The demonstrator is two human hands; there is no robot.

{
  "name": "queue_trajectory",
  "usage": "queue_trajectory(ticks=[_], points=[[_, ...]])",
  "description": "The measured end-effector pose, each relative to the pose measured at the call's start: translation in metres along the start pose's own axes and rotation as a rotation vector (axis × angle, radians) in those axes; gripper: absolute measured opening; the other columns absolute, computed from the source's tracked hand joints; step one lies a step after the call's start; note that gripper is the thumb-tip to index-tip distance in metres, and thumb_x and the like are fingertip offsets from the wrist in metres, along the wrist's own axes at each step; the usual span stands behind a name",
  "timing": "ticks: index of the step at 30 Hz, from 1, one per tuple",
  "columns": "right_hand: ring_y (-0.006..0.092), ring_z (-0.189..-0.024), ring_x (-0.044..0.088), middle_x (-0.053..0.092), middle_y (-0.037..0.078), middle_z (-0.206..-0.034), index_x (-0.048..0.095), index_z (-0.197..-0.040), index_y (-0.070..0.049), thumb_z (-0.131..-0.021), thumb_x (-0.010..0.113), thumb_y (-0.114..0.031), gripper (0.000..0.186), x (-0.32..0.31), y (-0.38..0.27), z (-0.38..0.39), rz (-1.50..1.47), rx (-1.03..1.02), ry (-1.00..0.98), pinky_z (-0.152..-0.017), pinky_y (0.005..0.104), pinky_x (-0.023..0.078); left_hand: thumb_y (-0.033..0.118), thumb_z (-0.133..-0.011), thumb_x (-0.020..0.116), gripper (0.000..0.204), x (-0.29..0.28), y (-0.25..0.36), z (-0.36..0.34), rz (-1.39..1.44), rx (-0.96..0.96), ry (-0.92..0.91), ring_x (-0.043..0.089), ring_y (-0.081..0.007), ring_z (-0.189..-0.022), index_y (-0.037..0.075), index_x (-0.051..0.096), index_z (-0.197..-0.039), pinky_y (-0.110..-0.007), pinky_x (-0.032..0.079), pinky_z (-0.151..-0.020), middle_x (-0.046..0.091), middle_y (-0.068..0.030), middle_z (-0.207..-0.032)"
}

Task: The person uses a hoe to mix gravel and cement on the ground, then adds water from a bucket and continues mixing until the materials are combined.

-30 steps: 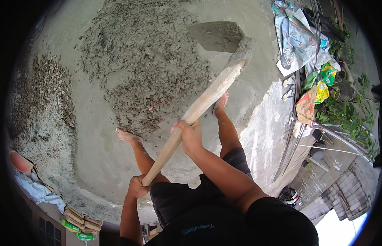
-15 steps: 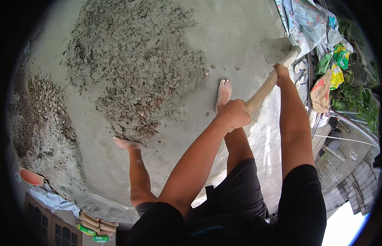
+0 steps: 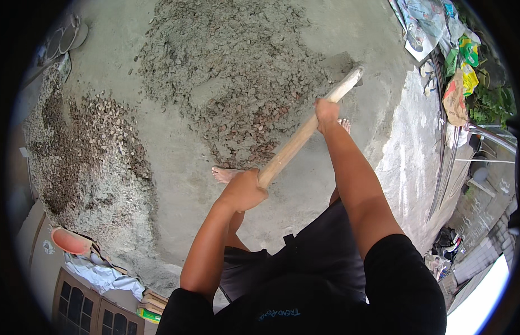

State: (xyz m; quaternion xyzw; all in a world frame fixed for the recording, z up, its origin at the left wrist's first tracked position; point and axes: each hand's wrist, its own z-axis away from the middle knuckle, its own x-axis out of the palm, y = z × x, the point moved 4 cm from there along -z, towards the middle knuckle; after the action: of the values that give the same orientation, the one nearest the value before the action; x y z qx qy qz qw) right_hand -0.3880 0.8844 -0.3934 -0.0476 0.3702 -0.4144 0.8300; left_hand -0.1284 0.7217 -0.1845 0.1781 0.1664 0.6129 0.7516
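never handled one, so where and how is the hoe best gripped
Likely by the slim wooden handle, coming from the end away from the blade: left hand nearest that end, right hand farther up. It slants rightward, long enough for both hands.

Watching from my end: grey floor (image 3: 181,195) with pale patch (image 3: 402,151) at right. On it I see broad heap of wet lumpy mix (image 3: 237,72), stony pile (image 3: 98,151) apart at left, sandals (image 3: 429,86) near pale patch.
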Motion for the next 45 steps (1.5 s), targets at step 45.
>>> queue_trajectory(ticks=[45], points=[[0.0280,-0.069,0.059,0.049,0.023,-0.101,0.031,-0.120,0.007,-0.079,0.061,0.003,0.051,0.086,-0.085,0.178,-1.068,0.225,0.210,-0.055,0.0404,0.054,0.015,-0.066,0.072,0.041,-0.299,-0.010,0.121,-0.450,-0.023,-0.300,0.064,-0.0328,-0.075,0.002,0.060,-0.104,-0.040,0.050,-0.069,0.065,-0.0193,-0.084]])
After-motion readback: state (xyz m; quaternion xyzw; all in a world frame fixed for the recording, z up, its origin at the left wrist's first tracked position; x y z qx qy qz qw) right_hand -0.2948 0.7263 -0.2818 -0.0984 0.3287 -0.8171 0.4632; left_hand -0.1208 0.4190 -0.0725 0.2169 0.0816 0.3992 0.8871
